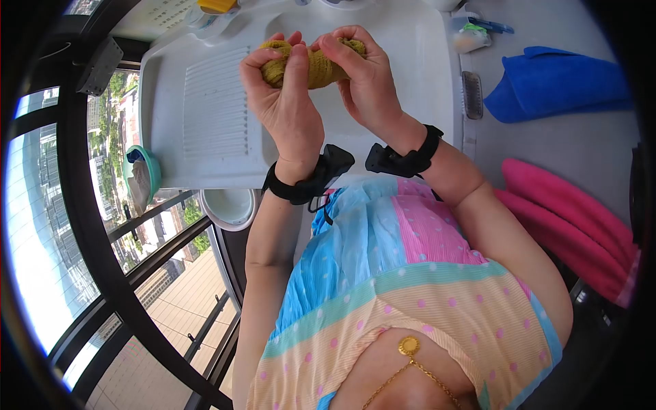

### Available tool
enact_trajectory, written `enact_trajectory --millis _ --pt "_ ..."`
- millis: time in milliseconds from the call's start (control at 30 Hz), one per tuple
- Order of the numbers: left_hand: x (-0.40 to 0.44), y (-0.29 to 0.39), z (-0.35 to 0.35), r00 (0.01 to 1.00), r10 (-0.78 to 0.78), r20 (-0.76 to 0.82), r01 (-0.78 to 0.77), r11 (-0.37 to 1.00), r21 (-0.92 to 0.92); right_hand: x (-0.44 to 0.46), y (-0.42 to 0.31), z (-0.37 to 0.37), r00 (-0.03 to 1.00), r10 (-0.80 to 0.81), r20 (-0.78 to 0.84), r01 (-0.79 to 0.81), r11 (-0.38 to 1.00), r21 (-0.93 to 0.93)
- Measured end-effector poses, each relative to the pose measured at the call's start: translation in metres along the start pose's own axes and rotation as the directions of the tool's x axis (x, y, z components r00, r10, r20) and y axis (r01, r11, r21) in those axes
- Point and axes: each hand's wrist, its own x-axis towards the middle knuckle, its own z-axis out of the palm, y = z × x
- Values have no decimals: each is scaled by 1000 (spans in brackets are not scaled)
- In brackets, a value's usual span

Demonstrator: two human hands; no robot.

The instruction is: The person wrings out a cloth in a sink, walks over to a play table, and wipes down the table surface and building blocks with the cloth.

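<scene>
A yellow-green cloth (320, 70), bunched into a thick roll, is held up over the white sink with a ribbed washboard area (215, 102). Around its left end wrap the fingers of my left hand (285, 102), thumb upright along the front. My right hand (365, 78) grips the other end, its thumb pressed over the top. The middle of the roll shows between both hands. Black straps with small devices sit on both wrists.
A blue cloth (557, 85) and a brush (472, 95) lie on the right. Pink fabric (567, 219) hangs below them. A green container (152, 171) hangs at the left edge, above a white bowl (231, 207). A yellow object (217, 5) is at the top.
</scene>
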Motion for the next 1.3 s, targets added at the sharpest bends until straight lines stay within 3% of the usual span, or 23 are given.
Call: enact_trajectory --millis 33,100,167,233,400,567,633,700,800,833,867,967,1000,1033,1133,1300 --pt "0 -1 -2 987 133 88 -148 970 194 1 -2 1 998 62 1 -62 997 39" --pt "0 -4 -6 888 324 326 -452 743 494 2 -8 0 984 180 9 -180 977 114" --pt "0 1 -4 768 407 494 -636 569 521 8 -16 -8 952 268 146 -281 957 75" --pt "1 7 -2 610 433 664 -791 387 474 21 -23 -16 892 366 265 -362 930 -66" --pt "-3 6 -4 269 339 901 -956 205 209 36 -44 -3 706 628 328 -386 729 -565" --pt "-17 -37 -22 -53 93 994 -987 149 -66 45 -22 -22 458 840 292 -264 442 -857" --pt "-26 -62 -35 -168 -14 986 -977 136 -165 42 -12 -26 437 872 223 -225 346 -911" --pt "-28 -89 -44 -162 -110 981 -979 139 -147 42 10 -43 445 882 152 -180 254 -950" --pt "-44 -133 -64 -90 -217 972 -991 116 -66 36 49 -72 517 843 149 48 145 -988" --pt "-53 -144 -71 -52 -251 967 -993 112 -24 29 63 -82 529 840 119 25 125 -992" --pt "-56 -149 -75 -99 -313 945 -990 130 -61 25 76 -91 543 835 90 5 105 -995" --pt "-78 -197 -107 6 -346 938 -990 133 56 15 102 -105 592 805 30 1 37 -999" --pt "-88 -221 -121 -1 -492 870 -980 173 97 12 111 -109 607 794 16 7 15 -1000" --pt "-92 -224 -123 77 -513 855 -951 218 217 9 118 -110 623 782 3 14 -7 -1000" --pt "-97 -225 -124 256 -588 768 -774 351 527 4 134 -115 642 767 5 62 -45 -997" --pt "-97 -229 -137 341 -736 585 -328 491 807 -2 161 -122 716 698 -30 164 -209 -964"
